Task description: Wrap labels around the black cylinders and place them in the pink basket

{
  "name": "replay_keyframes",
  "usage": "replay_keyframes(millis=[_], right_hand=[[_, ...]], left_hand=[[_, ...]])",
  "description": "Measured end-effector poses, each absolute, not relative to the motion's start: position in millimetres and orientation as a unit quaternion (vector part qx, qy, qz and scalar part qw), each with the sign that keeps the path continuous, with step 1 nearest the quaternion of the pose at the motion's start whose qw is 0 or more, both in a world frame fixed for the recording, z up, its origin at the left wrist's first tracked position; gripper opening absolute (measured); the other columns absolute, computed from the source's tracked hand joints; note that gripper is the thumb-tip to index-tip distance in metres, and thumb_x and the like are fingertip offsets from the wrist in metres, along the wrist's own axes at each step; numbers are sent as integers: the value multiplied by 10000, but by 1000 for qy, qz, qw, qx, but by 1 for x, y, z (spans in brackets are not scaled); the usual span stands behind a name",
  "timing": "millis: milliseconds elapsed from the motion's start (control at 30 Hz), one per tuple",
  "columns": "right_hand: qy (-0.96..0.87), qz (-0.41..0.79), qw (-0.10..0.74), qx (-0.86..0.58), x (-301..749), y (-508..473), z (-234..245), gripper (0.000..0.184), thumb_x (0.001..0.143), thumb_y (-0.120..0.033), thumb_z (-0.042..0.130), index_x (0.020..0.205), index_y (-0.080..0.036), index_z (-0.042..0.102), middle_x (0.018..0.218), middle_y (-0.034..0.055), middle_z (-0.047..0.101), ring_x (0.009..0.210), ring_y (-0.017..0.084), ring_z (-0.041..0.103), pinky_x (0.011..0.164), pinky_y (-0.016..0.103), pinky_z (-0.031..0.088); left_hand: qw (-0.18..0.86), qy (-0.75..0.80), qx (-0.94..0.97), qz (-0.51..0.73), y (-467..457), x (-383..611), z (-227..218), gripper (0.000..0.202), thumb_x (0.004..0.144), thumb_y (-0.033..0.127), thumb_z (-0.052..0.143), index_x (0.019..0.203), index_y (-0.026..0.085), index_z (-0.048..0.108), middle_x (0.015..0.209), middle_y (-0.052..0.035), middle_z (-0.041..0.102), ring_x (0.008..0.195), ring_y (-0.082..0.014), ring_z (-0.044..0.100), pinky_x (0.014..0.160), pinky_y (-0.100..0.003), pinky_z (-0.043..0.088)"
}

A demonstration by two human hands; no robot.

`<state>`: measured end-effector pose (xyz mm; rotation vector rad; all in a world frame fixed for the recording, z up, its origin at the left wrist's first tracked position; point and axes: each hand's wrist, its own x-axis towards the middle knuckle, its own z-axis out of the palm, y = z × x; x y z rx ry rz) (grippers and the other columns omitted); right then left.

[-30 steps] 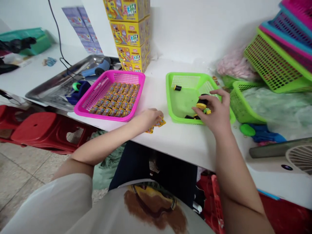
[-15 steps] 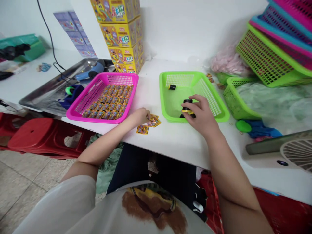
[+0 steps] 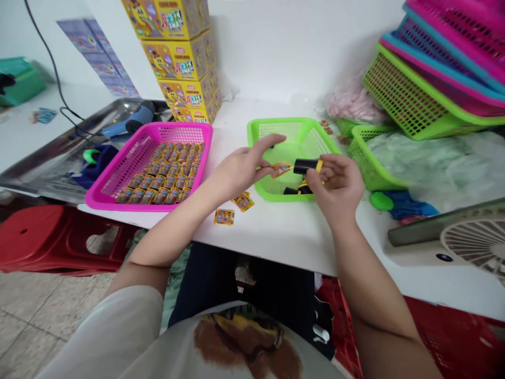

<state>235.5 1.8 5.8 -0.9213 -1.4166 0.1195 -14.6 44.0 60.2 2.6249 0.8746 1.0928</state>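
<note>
My right hand [image 3: 340, 185] grips a small black tube with a yellow cap [image 3: 306, 166], held sideways above the front of the green basket [image 3: 258, 138]. My left hand [image 3: 240, 168] pinches a small orange printed label [image 3: 281, 169] and holds it against the tube's open end. Two more black tubes [image 3: 294, 189] lie in the basket under my hands. Loose labels [image 3: 233, 208] lie on the white table just in front of the basket.
A pink basket [image 3: 118, 179] at the left holds rows of labelled tubes. Behind it stand stacked yellow boxes [image 3: 177, 58] and a metal tray with a blue heat gun [image 3: 126, 122]. More baskets [image 3: 426, 79] are stacked at the right; a fan [image 3: 473, 245] lies near the table's edge.
My right hand lifted a black tube out of the green basket. My left hand picked a label off the table and brought it up to the tube.
</note>
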Motion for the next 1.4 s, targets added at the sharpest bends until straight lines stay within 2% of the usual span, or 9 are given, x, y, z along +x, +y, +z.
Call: replay_keyframes(millis=[200, 433, 567, 700, 867, 967, 1067, 1233, 1400], right_hand=[[-555, 164, 714, -394, 235, -6, 15, 306, 998, -576, 704, 1132, -302, 729, 875, -5, 749, 688, 180, 772, 603, 328, 652], [-612, 250, 639, -393, 223, -24, 27, 279, 955, -545, 781, 1086, -299, 765, 760, -18, 769, 559, 157, 735, 499, 290, 620], [-623, 248, 621, -405, 222, -27, 29, 296, 924, -523, 822, 1080, -280, 756, 834, 3, 804, 596, 148, 751, 531, 273, 642], [-648, 233, 597, -411, 221, -28, 25, 332, 866, -442, 892, 1113, -270, 752, 886, 6, 806, 738, 158, 787, 674, 284, 698], [-698, 248, 598, -307, 214, -26, 17, 326, 863, -271, 888, 1158, -307, 755, 1146, 37, 799, 1001, 176, 803, 781, 282, 703], [-711, 220, 605, -281, 212, -24, 14, 351, 848, -219, 886, 1159, -339, 777, 1191, 39, 760, 1066, 183, 776, 809, 301, 703], [-706, 237, 595, -302, 212, -23, 13, 400, 835, -297, 916, 1210, -343, 782, 1145, 37, 766, 993, 183, 774, 842, 331, 701], [-665, 310, 589, -340, 212, -24, 15, 380, 789, -401, 955, 1124, -291, 816, 1034, 29, 810, 855, 163, 776, 774, 314, 692], [-622, 371, 580, -372, 209, -26, 19, 362, 765, -418, 971, 1054, -254, 827, 923, 18, 830, 808, 162, 795, 781, 323, 709]], left_hand=[[-2, 176, 904, 388, 54, 1, 17, 304, 1122, 246, 534, 1397, 237, 663, 1268, -43, 822, 1132, -149, 803, 1177, -360, 566], [-45, 57, 875, 479, 56, -8, -4, 371, 1109, 139, 526, 1447, 288, 549, 1276, -32, 824, 1193, -127, 792, 1176, -388, 590], [67, 53, 814, 575, 45, -3, -9, 557, 1094, 199, 593, 1590, 345, 386, 1274, -23, 819, 1143, -136, 807, 1067, -343, 656], [295, 147, 782, 529, 27, 0, -5, 621, 1110, 394, 590, 1641, 346, 272, 1259, -59, 814, 1111, -177, 818, 959, -341, 689], [413, 159, 749, 493, 26, -3, 5, 839, 930, 587, 804, 1594, 325, 362, 1378, -119, 753, 1213, -247, 783, 878, -326, 691], [380, 185, 793, 439, 30, -10, 16, 621, 947, 533, 802, 1458, 251, 591, 1272, -107, 796, 1126, -220, 801, 912, -309, 663], [285, 184, 848, 408, 29, -18, 28, 399, 959, 444, 808, 1271, 202, 757, 1170, -91, 835, 1062, -197, 811, 985, -298, 631], [178, 164, 865, 440, 27, -20, 28, 358, 970, 367, 804, 1268, 172, 760, 1121, -85, 849, 965, -157, 821, 896, -235, 632], [113, 125, 863, 476, 30, -17, 19, 340, 995, 324, 773, 1300, 178, 739, 1182, -92, 838, 1054, -161, 817, 939, -254, 643]])
